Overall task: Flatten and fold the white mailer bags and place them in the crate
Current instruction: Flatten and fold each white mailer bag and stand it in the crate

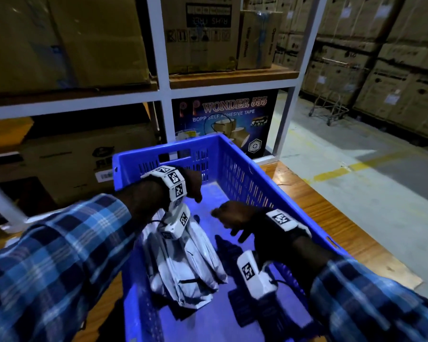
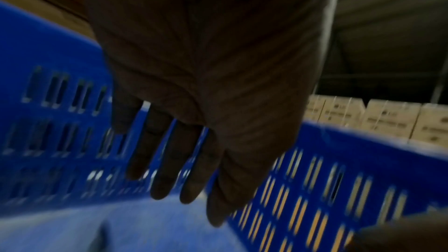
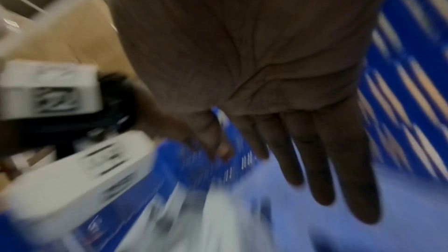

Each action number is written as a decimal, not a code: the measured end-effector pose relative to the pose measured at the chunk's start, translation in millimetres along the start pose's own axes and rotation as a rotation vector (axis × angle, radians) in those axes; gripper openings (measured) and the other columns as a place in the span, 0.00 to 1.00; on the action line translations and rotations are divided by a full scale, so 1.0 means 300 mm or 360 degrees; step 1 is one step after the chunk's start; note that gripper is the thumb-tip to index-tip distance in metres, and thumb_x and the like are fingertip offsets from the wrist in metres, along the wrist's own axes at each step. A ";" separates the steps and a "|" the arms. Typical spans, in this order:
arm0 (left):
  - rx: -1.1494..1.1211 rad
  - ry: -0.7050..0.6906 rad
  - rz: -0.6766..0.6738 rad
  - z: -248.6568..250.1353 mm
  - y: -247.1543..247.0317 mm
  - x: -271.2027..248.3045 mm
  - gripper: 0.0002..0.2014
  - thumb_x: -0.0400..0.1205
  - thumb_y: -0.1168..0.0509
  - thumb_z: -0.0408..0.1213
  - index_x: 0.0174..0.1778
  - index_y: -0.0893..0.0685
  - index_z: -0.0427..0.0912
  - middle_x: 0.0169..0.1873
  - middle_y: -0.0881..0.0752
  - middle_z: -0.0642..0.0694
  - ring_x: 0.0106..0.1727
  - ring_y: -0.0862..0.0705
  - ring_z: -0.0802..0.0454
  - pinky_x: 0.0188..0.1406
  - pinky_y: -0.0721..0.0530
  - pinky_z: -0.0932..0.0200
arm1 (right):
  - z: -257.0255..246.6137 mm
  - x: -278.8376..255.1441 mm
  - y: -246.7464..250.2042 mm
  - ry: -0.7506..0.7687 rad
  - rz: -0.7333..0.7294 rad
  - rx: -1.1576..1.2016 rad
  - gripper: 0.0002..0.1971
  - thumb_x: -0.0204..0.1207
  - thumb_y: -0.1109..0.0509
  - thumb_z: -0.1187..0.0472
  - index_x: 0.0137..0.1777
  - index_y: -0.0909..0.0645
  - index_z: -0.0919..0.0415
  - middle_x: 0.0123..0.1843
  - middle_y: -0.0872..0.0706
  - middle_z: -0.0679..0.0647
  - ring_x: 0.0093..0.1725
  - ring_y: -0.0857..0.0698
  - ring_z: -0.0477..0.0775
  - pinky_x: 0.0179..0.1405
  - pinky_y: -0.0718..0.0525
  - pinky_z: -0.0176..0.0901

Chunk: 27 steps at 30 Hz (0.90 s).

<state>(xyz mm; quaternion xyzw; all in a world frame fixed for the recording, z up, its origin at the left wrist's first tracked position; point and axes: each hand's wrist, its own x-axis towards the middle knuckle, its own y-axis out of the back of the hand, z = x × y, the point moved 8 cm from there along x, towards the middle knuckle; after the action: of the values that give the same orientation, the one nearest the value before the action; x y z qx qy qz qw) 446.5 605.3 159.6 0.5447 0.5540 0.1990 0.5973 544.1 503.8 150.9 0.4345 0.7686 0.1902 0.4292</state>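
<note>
A folded bundle of white mailer bags (image 1: 183, 262) is seen in the head view lying on the floor of the blue crate (image 1: 245, 174), below the left hand (image 1: 192, 185) and to the left of the right hand (image 1: 235, 218). The bundle's long axis is seen to run from under the left wrist toward the person, its wider end lying nearer the person and its narrower end pointing away under the left wrist.

Both hands are held over the crate, apart from the bags, and nothing is held in either. In the head view the left fingers are hidden behind the back of the hand; in the left wrist view they (image 2: 164, 160) are shown straight and slightly spread, with the slotted crate wall behind them. The right fingers (image 3: 339, 160) are shown long and relaxed in the right wrist view, where the white bags (image 3: 194, 221) appear only as a blur beneath the hand. The cardboard boxes (image 1: 59, 40) on the shelves (image 1: 163, 70) beyond the hands are shown clearly by the head view only.
</note>
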 end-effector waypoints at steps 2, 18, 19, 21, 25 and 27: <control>-0.0120 0.0037 0.0154 -0.025 0.094 -0.055 0.16 0.81 0.31 0.44 0.53 0.13 0.34 0.53 0.14 0.37 0.58 0.16 0.41 0.53 0.22 0.54 | -0.036 -0.054 0.085 0.0016 0.0089 -0.0036 0.20 0.85 0.41 0.50 0.50 0.19 0.69 0.46 0.15 0.66 0.46 0.12 0.68 0.42 0.12 0.55; -0.1050 0.0287 0.1679 -0.311 0.326 -1.173 0.08 0.79 0.28 0.46 0.49 0.09 0.49 0.42 0.09 0.55 0.39 0.14 0.68 0.44 0.15 0.62 | -0.768 -0.629 0.237 0.1102 0.0810 -0.0775 0.17 0.80 0.39 0.48 0.35 0.27 0.58 0.48 0.17 0.66 0.48 0.19 0.64 0.41 0.28 0.46; -0.1046 0.0346 0.1728 -0.321 0.279 -1.237 0.09 0.77 0.28 0.47 0.48 0.08 0.48 0.42 0.09 0.54 0.41 0.13 0.66 0.46 0.13 0.58 | -0.808 -0.653 0.193 0.1160 0.0798 -0.0776 0.18 0.80 0.39 0.48 0.32 0.29 0.58 0.45 0.18 0.65 0.46 0.20 0.63 0.40 0.30 0.45; -0.1047 0.0465 0.1762 -0.343 0.162 -1.343 0.12 0.75 0.29 0.49 0.48 0.08 0.47 0.42 0.08 0.53 0.43 0.11 0.63 0.48 0.11 0.54 | -0.878 -0.700 0.099 0.1237 0.0751 -0.0759 0.19 0.80 0.39 0.48 0.32 0.30 0.59 0.42 0.22 0.62 0.45 0.21 0.63 0.40 0.31 0.43; -0.1093 0.0686 0.1737 -0.374 -0.109 -1.516 0.10 0.78 0.29 0.46 0.49 0.08 0.46 0.42 0.09 0.52 0.43 0.12 0.59 0.43 0.13 0.54 | -1.001 -0.752 -0.098 0.1370 0.0662 -0.0748 0.19 0.81 0.38 0.49 0.33 0.28 0.60 0.42 0.18 0.63 0.48 0.18 0.65 0.38 0.32 0.44; -0.1006 0.0821 0.1664 -0.379 -0.265 -1.576 0.15 0.77 0.31 0.51 0.53 0.09 0.47 0.46 0.09 0.51 0.43 0.14 0.59 0.42 0.22 0.62 | -1.048 -0.774 -0.193 0.1404 0.0640 -0.0732 0.19 0.81 0.37 0.47 0.34 0.24 0.62 0.43 0.17 0.64 0.49 0.18 0.67 0.38 0.32 0.45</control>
<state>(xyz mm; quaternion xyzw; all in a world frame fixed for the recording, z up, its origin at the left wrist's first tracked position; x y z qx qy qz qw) 172.4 230.3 324.2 0.4751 0.2569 0.7397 0.4013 314.6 304.4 402.9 0.3467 0.7161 0.5967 0.1048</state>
